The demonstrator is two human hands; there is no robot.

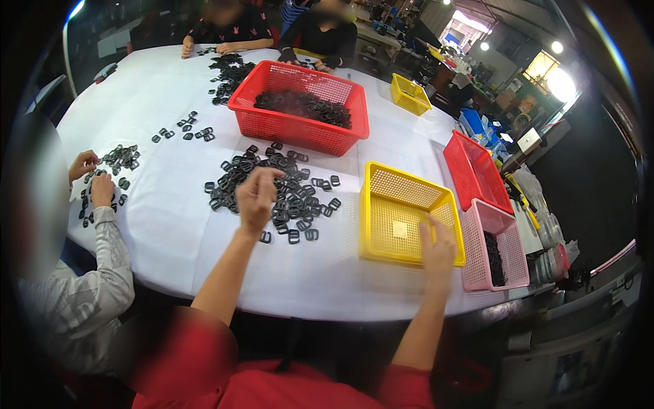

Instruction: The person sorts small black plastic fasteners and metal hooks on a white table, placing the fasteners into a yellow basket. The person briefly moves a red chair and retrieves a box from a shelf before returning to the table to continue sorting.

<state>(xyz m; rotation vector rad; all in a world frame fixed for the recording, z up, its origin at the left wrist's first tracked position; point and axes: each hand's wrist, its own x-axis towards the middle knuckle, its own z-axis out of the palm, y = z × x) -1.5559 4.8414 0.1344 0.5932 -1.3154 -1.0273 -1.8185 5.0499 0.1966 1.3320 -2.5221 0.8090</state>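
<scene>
A loose pile of black plastic strap buckles [294, 194] is spread on the white table in front of me. Over the pile's middle is my left hand [256, 199], its fingers curled together; whatever they may hold is hidden. To the right stands a yellow perforated basket [411, 262], with a pale square patch on its bottom. My right hand [439, 247] hangs over the basket's near right part, slightly blurred, fingers stretched out and nothing visible in them.
A red basket [300, 133] holding black buckles stands beyond the pile. At right are another red basket [479, 170], a pink basket [505, 281] with black pieces, and farther off a small yellow basket [411, 95]. Co-workers' hands [101, 187] handle buckles at left; others sit opposite.
</scene>
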